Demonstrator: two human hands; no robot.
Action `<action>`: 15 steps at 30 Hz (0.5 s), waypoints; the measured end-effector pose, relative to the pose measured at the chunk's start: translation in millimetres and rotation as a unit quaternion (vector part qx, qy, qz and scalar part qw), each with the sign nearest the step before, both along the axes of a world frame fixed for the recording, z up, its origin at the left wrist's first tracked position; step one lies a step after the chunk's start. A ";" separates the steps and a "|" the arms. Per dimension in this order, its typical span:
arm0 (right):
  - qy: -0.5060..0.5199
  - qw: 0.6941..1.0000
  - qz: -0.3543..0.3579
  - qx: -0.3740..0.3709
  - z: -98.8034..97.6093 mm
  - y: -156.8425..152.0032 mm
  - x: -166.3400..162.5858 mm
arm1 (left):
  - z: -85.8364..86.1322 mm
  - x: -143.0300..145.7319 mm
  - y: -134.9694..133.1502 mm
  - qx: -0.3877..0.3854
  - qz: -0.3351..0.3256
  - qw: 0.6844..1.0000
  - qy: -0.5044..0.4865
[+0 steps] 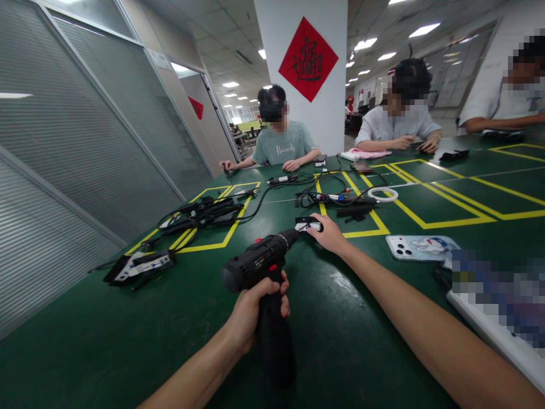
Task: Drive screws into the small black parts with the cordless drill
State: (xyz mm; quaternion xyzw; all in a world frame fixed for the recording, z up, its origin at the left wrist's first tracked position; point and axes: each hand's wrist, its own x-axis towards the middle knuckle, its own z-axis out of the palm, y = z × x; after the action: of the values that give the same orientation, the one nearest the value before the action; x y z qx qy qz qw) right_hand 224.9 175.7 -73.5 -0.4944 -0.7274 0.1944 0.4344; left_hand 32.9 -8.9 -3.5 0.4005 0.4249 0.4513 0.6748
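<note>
My left hand [251, 309] is wrapped round the grip of a black cordless drill [259, 267], whose nose points away from me at a small black and white part [307, 225] on the green table [128, 341]. My right hand [327, 232] reaches forward and holds that small part down on the table, fingers closed on it. The drill tip sits right at the part.
A tangle of black cables and tools [204, 213] lies at the left, with a black and white device [138, 266] nearer. A phone [419, 247] lies at the right beside a white ring [382, 194]. Three people sit at the far side. Yellow tape marks the table.
</note>
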 end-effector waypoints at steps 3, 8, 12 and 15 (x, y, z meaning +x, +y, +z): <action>0.001 1.000 -0.001 0.002 -0.4 0.1 0.0 | -0.4 0.1 0.1 -0.002 0.003 1.000 -0.001; 0.001 1.000 -0.001 0.006 -0.2 -0.2 0.1 | -0.4 0.5 0.9 -0.007 0.008 1.000 0.001; -0.001 1.000 0.004 0.009 0.3 -0.6 -0.1 | 0.0 0.6 0.9 -0.007 0.005 1.000 0.000; 0.001 1.000 0.005 0.012 -0.5 0.1 -0.1 | 0.0 0.5 0.8 -0.007 0.006 1.000 -0.002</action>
State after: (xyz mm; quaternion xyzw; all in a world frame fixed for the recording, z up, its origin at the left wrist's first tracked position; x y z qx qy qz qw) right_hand 224.8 175.8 -74.0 -0.4854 -0.7318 0.1878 0.4400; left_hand 33.4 -8.1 -3.5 0.3925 0.4294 0.4530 0.6756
